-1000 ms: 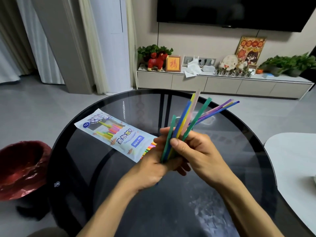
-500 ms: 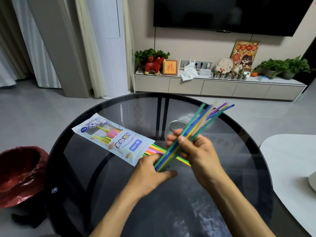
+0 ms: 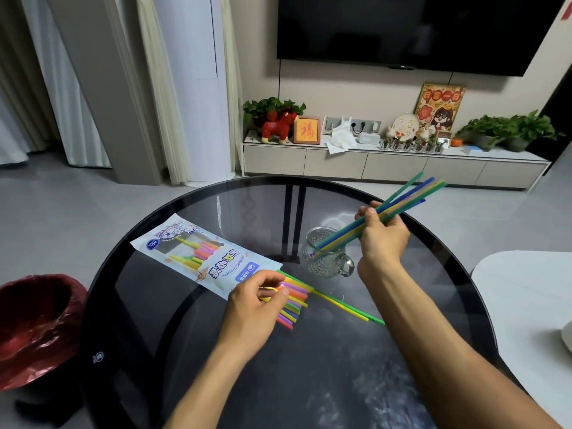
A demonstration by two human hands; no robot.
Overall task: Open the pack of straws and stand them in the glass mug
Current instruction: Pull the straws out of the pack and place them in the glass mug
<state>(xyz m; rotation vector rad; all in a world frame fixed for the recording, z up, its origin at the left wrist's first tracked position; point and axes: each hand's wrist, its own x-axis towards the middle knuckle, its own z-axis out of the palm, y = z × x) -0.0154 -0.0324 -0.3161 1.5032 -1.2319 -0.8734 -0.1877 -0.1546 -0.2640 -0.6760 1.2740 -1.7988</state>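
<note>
While a red-lined bin [image 3: 37, 323] sits on the floor at far left, the opened pack of straws [image 3: 201, 255] lies flat on the round glass surface [image 3: 309, 382], its printed face reading "HYGIENIC STRAWS" beside larger Chinese characters and a blue round badge I cannot read. At its open near end the left hand [image 3: 250, 308] pinches a few of the loose straw ends [image 3: 294, 301] that fan out of the pack; two straws trail further right across the glass. Right of these stands the glass mug [image 3: 325, 255], dimpled and probably easy to tip. The right hand [image 3: 380, 236] grips a bundle of straws [image 3: 399, 202] at mid-length, tilted, lower ends inside the mug. Judging by looks, the straws are light, smooth and bendy, so they should be gathered firmly near the middle, and may splay or slide once released.
</note>
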